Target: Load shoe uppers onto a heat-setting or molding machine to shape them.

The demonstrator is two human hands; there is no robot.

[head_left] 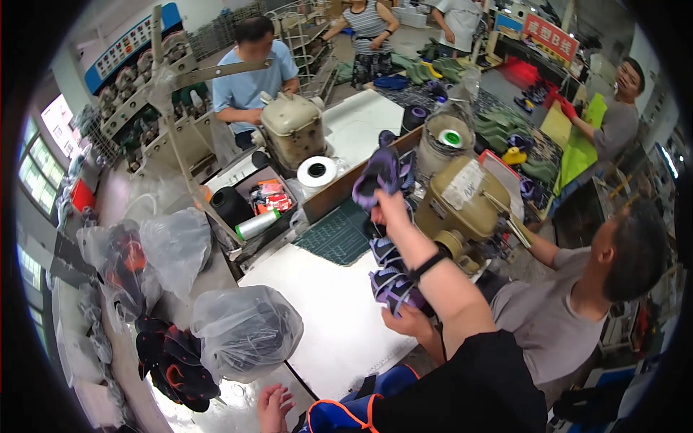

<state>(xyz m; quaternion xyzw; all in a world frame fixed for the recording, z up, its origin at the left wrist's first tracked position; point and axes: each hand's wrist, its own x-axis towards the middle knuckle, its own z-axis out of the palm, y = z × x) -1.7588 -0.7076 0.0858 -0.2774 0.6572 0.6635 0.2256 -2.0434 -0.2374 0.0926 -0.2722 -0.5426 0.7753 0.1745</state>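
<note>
My right arm, in a black sleeve with a dark wristband, stretches away from me across the worktable. At its end my right hand (390, 208) is closed on a purple and black shoe upper (374, 178), held up beside the wooden divider. More purple and black shoe uppers (395, 287) lie below it along the table's right side. A co-worker's hand (408, 322) touches the nearest of these. My left hand (274, 408) hangs low at the bottom edge, empty, its fingers loosely bent and apart, near a clear plastic bag (249, 332).
A green cutting mat (336, 234) lies on the white table (325, 303). Beige sewing machines (462, 198) stand to the right and far side. White thread cone (317, 171) and a box of supplies are at left. A seated co-worker (556, 310) is close on the right.
</note>
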